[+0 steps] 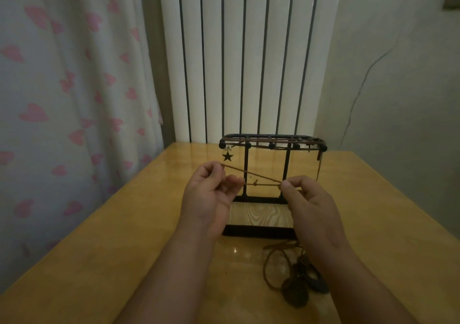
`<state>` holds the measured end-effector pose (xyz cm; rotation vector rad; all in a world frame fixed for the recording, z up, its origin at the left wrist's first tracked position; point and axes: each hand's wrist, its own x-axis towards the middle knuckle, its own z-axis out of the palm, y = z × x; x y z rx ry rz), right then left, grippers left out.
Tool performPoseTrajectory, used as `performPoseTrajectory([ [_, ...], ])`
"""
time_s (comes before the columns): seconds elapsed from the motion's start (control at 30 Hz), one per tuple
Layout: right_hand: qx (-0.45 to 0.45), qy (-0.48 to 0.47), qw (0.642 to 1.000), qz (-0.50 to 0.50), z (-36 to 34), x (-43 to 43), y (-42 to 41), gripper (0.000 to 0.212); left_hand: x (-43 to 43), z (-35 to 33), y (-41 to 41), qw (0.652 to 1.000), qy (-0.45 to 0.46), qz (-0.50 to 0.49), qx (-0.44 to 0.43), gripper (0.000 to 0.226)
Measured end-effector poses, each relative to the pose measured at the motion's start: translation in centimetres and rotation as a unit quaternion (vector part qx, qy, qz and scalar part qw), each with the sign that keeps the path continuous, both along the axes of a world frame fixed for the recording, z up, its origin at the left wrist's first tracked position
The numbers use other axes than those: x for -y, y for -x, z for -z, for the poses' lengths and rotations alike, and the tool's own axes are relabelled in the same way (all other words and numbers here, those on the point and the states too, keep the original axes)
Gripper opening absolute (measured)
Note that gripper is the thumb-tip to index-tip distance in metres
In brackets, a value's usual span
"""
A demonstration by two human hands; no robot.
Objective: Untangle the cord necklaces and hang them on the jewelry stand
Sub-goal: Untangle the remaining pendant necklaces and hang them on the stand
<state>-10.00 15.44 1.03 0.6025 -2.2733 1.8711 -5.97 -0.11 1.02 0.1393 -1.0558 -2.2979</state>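
— Two hands are up, what has each got?
— From the head camera, the left hand (211, 194) pinches one end of a thin brown cord (251, 173) between thumb and curled fingers. The right hand (311, 204) pinches the other end the same way. The cord runs taut between them as two strands, with a small pale knot on the lower one.
— Where is that against the stand?
— Just in front of the black stand (286, 169), about halfway up its two posts. Whether it touches them I cannot tell.
— Anything hung?
— Brown cords lie along the top rail. A black star (227, 156) dangles at the rail's left end, and one cord end hangs down at the right.
— And the others?
— A dark heap of cords (296, 290) lies on the yellow table (124, 249), near the stand's base and partly under the right forearm.
— Behind?
— A curtain (62, 99) with pink hearts on the left and a white radiator (249, 62).
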Motion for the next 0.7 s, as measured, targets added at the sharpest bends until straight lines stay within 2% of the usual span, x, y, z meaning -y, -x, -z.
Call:
performPoseTrajectory([
  [0.2, -0.033, -0.013, 0.999, 0.015, -1.0, 1.1, 0.8, 0.014, 1.5, -0.6, 0.5, 0.993, 0.085, -0.064, 0.052, 0.016],
  [0.4, -0.11, -0.058, 0.991, 0.041, -2.6, 2.3, 1.9, 0.011, 2.8, -2.4, 0.2, 0.999, 0.019, 0.029, 0.014, 0.022],
  [0.57, -0.145, -0.107, 0.98, 0.086, -3.2, 3.3, 2.8, 0.016, 3.4, -3.3, 1.6, 0.984, 0.146, -0.081, 0.061, 0.02],
  [0.7, -0.15, -0.116, 0.977, 0.1, -3.4, 3.8, 3.6, 0.017, 4.0, -3.1, 2.6, 0.967, 0.192, -0.142, 0.091, 0.017],
])
